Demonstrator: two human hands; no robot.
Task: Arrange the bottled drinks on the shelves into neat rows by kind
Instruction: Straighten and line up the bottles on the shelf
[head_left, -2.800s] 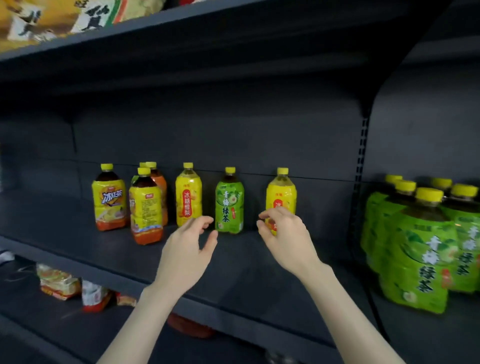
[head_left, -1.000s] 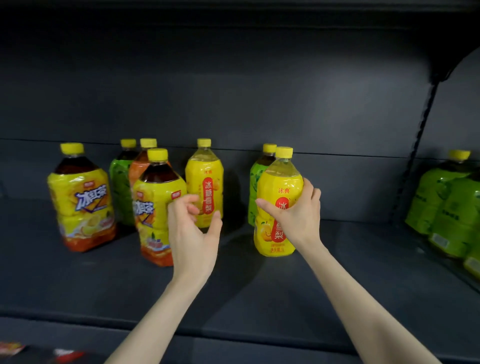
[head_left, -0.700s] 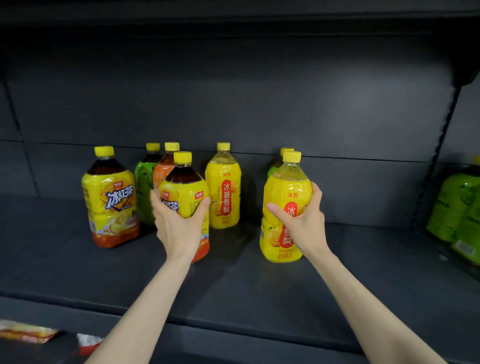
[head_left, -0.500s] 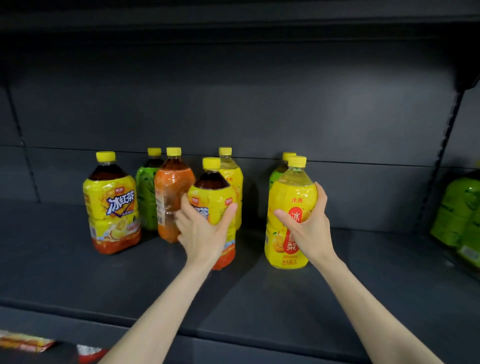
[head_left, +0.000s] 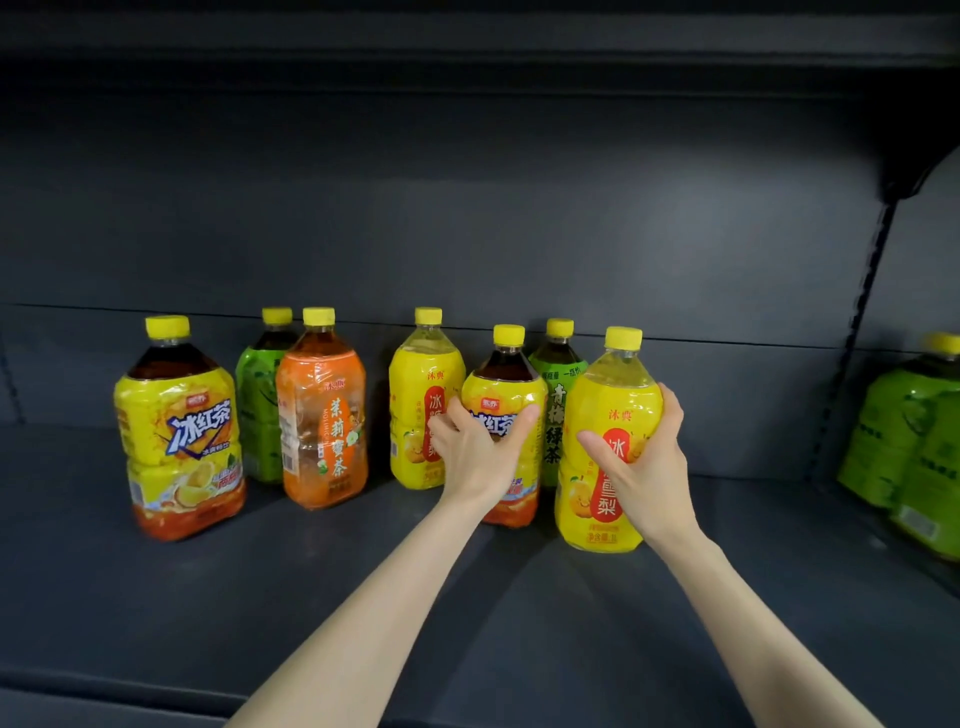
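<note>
The left hand (head_left: 475, 457) is wrapped around a dark tea bottle (head_left: 506, 415), and the right hand (head_left: 641, 467) is wrapped around a yellow pear drink bottle (head_left: 608, 395). Both bottles stand side by side on the dark shelf (head_left: 260, 597), just in front of a green tea bottle (head_left: 558, 384).

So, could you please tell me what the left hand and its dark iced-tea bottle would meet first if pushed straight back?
Probably the yellow pear-drink bottle directly behind the dark iced-tea bottle in the left hand; the gap between them is unclear.
</note>
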